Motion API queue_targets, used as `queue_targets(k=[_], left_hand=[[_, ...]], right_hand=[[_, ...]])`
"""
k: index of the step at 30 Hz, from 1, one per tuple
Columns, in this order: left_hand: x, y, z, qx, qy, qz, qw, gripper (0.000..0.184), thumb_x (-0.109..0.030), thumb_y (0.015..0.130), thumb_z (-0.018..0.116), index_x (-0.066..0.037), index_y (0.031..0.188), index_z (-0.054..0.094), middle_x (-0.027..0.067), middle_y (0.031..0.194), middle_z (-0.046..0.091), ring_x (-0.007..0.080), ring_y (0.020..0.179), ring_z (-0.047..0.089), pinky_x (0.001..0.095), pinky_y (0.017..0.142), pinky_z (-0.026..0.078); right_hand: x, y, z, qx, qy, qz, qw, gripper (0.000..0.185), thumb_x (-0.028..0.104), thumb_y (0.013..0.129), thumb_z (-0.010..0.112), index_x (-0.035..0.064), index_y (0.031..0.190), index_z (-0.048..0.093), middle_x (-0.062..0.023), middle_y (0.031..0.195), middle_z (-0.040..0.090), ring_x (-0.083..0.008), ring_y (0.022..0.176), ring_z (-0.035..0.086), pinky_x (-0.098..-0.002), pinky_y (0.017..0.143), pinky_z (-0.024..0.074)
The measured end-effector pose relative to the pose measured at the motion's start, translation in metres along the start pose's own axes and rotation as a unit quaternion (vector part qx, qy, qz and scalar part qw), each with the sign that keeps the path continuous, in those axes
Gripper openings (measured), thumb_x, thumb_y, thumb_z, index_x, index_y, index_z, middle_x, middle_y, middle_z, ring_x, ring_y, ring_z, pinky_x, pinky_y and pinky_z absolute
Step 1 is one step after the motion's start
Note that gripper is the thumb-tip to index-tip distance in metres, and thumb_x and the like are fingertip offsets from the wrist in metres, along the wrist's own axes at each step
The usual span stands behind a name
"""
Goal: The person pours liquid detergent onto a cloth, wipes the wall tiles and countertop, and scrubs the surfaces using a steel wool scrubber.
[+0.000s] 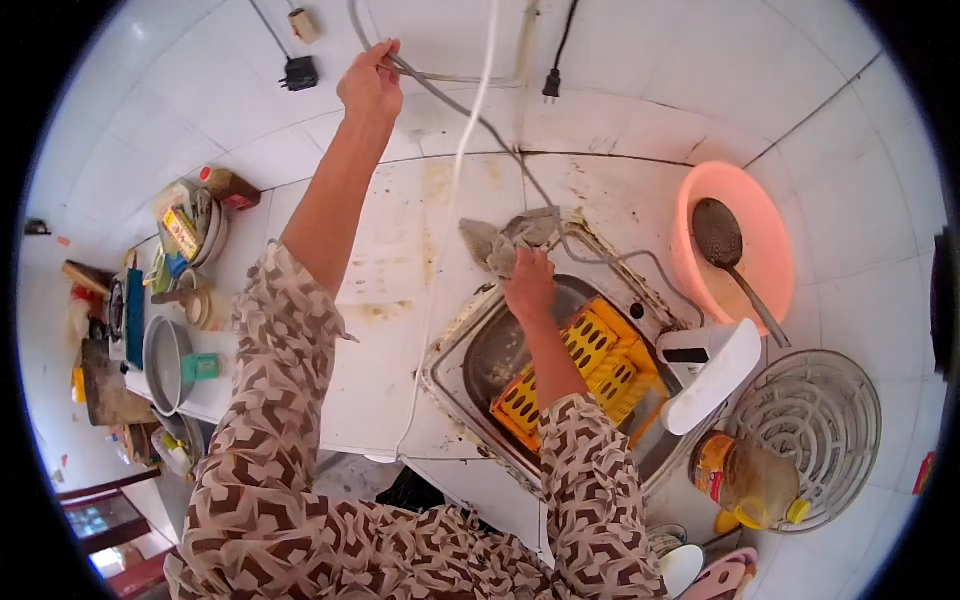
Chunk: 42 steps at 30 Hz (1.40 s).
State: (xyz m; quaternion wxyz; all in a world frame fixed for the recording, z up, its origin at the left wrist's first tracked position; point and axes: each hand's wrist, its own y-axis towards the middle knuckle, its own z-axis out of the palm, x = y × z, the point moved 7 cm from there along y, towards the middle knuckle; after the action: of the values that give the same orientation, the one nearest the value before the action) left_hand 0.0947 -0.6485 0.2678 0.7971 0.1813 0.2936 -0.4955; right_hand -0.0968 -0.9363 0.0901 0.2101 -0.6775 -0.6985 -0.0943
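- Fingers of the left hand (pixel 370 90), in the head view: closed together in a pinch upon a grey cable (pixel 500 139), high up near the tiled wall (pixel 650 50).
- Fingers of the right hand (pixel 530 286), in the same view: bent and close together over a grey cloth (pixel 482 243), at the wall-side corner of the sink (pixel 505 345). Tips hidden in the folds; cannot tell pinching from only pressing.
- Place of the cable: slanting down from the left hand, passing just beside the cloth, then curving behind the sink towards the white tap (pixel 715 375). Apparently joined to this tap, but without a visible joint.
- Handling of the cable, as judgement: light, smooth, easily bent, perhaps a little springy. Best to take hold on a free middle stretch, without sharp bends or hard pulling on the ends.
- Handling of the cloth, as judgement: soft, limp, of small weight, not fragile; possibly damp, but impossible to confirm. Best to grasp in a bunch at the middle.
- Around the left hand: a black adapter (pixel 298 73) to one side, a hanging black plug (pixel 551 85) to the other.
- Around the right hand: a yellow basket (pixel 597 345) inside the sink, partly behind the forearm.
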Motion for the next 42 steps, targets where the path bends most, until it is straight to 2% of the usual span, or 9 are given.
queue_targets(k=[6,7,16,27,31,34,36,39,42], left_hand=[[-0.041,0.011,-0.023,0.068,0.115,0.031,0.991,0.025,0.008,0.079,0.056,0.006,0.104,0.058,0.0145,0.115,0.062,0.0208,0.097,0.062,0.0247,0.073,0.044],[-0.047,0.002,-0.017,0.125,0.127,0.003,0.984,0.037,0.005,0.081,0.055,0.008,0.118,0.053,0.0120,0.122,0.056,0.0196,0.104,0.055,0.0278,0.090,0.041],[-0.079,-0.020,-0.008,0.088,-0.120,-0.122,0.981,0.028,-0.026,0.089,0.048,-0.003,0.101,0.059,0.0070,0.094,0.064,0.0184,0.090,0.057,0.0320,0.074,0.040],[-0.137,-0.057,0.043,0.042,0.382,0.227,0.895,0.030,-0.017,0.086,0.052,0.005,0.105,0.059,0.0052,0.076,0.065,0.0130,0.071,0.059,0.0286,0.070,0.045],[-0.151,-0.079,0.065,0.092,0.544,0.264,0.791,0.024,-0.020,0.085,0.054,0.001,0.096,0.061,0.0093,0.081,0.066,0.0208,0.072,0.058,0.0369,0.076,0.042],[-0.139,-0.084,0.073,0.142,0.622,0.387,0.666,0.014,-0.015,0.087,0.051,-0.004,0.085,0.060,0.0087,0.084,0.062,0.0203,0.086,0.055,0.0427,0.089,0.030],[-0.138,-0.107,0.083,0.161,0.615,0.529,0.562,0.014,-0.013,0.089,0.049,-0.006,0.084,0.059,0.0071,0.081,0.057,0.0187,0.086,0.055,0.0444,0.093,0.026],[-0.141,-0.110,0.095,0.207,0.588,0.354,0.697,0.006,-0.010,0.088,0.052,-0.008,0.093,0.052,0.0005,0.068,0.056,0.0202,0.076,0.059,0.0459,0.090,0.026],[-0.124,-0.104,0.103,0.263,0.682,0.183,0.657,0.015,-0.016,0.089,0.049,-0.004,0.097,0.055,0.0087,0.092,0.056,0.0193,0.087,0.054,0.0436,0.093,0.027]], right_hand=[[-0.004,-0.001,0.004,0.032,-0.021,0.020,0.999,0.049,0.017,0.090,0.061,0.0094,0.135,0.043,-0.0164,0.142,0.035,-0.0390,0.129,0.035,-0.0540,0.102,0.0387],[-0.005,0.001,0.005,0.038,-0.021,0.016,0.999,0.050,0.018,0.090,0.061,0.0095,0.136,0.042,-0.0165,0.143,0.035,-0.0389,0.130,0.034,-0.0537,0.103,0.0378],[-0.006,0.002,0.006,0.034,-0.059,-0.019,0.998,0.060,0.022,0.081,0.068,0.0072,0.132,0.042,-0.0190,0.134,0.042,-0.0401,0.120,0.044,-0.0496,0.098,0.0404],[0.001,0.010,-0.016,0.181,-0.005,0.022,0.983,0.113,0.046,0.069,0.079,0.0094,0.151,0.010,-0.0232,0.154,0.008,-0.0384,0.143,0.008,-0.0520,0.111,0.0281],[0.019,0.017,-0.078,0.214,0.064,-0.026,0.974,0.062,0.034,0.075,0.072,0.0015,0.125,0.056,-0.0230,0.117,0.061,-0.0309,0.108,0.058,-0.0392,0.091,0.0450],[0.105,0.004,-0.185,0.159,-0.098,-0.169,0.968,0.040,0.037,0.089,0.055,0.0011,0.102,0.066,-0.0165,0.095,0.068,-0.0282,0.088,0.066,-0.0404,0.081,0.0492],[0.138,0.008,-0.251,-0.052,0.104,-0.220,0.969,0.033,0.028,0.091,0.050,-0.0019,0.088,0.065,-0.0145,0.074,0.066,-0.0239,0.070,0.065,-0.0370,0.072,0.0493],[0.238,-0.031,-0.325,-0.111,0.209,-0.300,0.924,0.023,0.014,0.086,0.058,0.0018,0.104,0.065,-0.0106,0.086,0.065,-0.0205,0.075,0.062,-0.0327,0.071,0.0490],[0.312,-0.048,-0.333,-0.068,0.204,-0.393,0.894,0.040,0.006,0.081,0.061,0.0070,0.121,0.058,-0.0104,0.107,0.060,-0.0213,0.088,0.059,-0.0317,0.079,0.0481]])
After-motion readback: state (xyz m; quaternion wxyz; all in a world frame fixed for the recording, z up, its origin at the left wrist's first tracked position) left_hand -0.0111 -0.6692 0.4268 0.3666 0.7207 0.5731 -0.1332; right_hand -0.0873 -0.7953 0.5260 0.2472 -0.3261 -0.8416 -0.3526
